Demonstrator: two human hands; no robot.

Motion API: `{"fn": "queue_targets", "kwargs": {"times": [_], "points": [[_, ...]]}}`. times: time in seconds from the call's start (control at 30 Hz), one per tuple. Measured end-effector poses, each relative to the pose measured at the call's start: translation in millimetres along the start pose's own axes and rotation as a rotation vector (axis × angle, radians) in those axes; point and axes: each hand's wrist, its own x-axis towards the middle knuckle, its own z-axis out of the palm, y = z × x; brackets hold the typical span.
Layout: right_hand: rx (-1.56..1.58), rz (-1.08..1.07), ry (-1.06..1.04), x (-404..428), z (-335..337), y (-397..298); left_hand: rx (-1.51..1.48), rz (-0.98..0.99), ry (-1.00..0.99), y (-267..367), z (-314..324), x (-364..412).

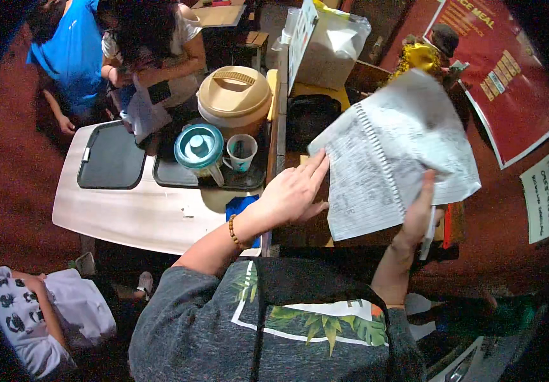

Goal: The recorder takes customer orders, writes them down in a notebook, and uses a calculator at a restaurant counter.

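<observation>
A spiral-bound notebook (pixel 365 191) with lined pages full of handwriting lies open before me, tilted, above the counter. My right hand (pixel 415 215) grips its lower right part, thumb over the pages and the other fingers mostly hidden beneath. An upper leaf (pixel 413 105) on the right is blurred and looks lifted. At the left page edge is my left hand (pixel 293 191), its fingertips touching the paper and its thumb apart from the fingers. A beaded bracelet (pixel 233 231) circles my left wrist.
Left of a wooden partition, a pale table (pixel 126 212) bears black trays (pixel 112 157), a teal-lidded pitcher (pixel 199 148), a plastic cup (pixel 241 152) and a beige lidded container (pixel 234 95). People stand beyond it, one in a blue shirt (pixel 71 57). A person in white (pixel 74 305) is at lower left.
</observation>
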Motion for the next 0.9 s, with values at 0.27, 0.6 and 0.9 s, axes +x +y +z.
{"fn": "queue_targets", "kwargs": {"times": [0.27, 0.6, 0.9], "points": [[0.265, 0.094, -0.052, 27.1, -14.8, 93.6, 0.097, 0.066, -0.282, -9.8, 3.4, -1.5], [0.073, -0.101, -0.092, 34.5, -43.2, 152.4, 0.221, 0.137, -0.52, -5.3, 0.8, 6.3], [0.232, -0.17, -0.164, 30.0, -47.8, 116.2, 0.251, 0.145, -0.582, -4.6, -3.2, 9.8]]}}
